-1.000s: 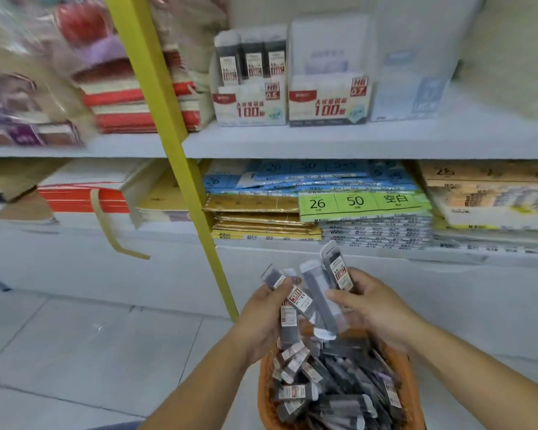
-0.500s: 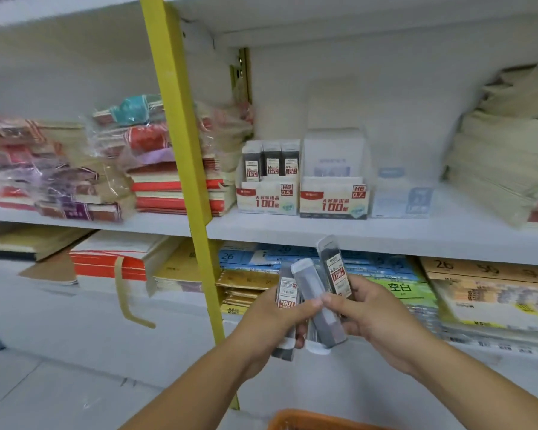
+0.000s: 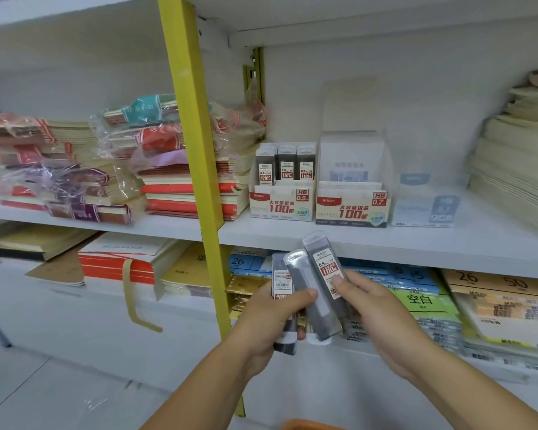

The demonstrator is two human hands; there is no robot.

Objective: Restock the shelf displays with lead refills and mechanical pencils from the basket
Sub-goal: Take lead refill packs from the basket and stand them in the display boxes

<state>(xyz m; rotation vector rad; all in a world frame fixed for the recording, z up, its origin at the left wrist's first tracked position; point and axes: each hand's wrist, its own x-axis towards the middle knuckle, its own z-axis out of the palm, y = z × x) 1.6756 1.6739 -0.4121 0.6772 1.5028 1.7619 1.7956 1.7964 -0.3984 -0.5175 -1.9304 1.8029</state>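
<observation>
Below the 0.5 display box [image 3: 281, 201], the left hand [image 3: 271, 321] grips several lead refills [image 3: 281, 282] while the right hand [image 3: 376, 318] pinches one in its fingers [image 3: 339, 282], label up, likely to check its size.

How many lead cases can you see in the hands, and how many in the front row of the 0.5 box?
Held cases, left hand and right hand: 3 showing
Front cases in 0.5 box: 3
Total: 6
</observation>
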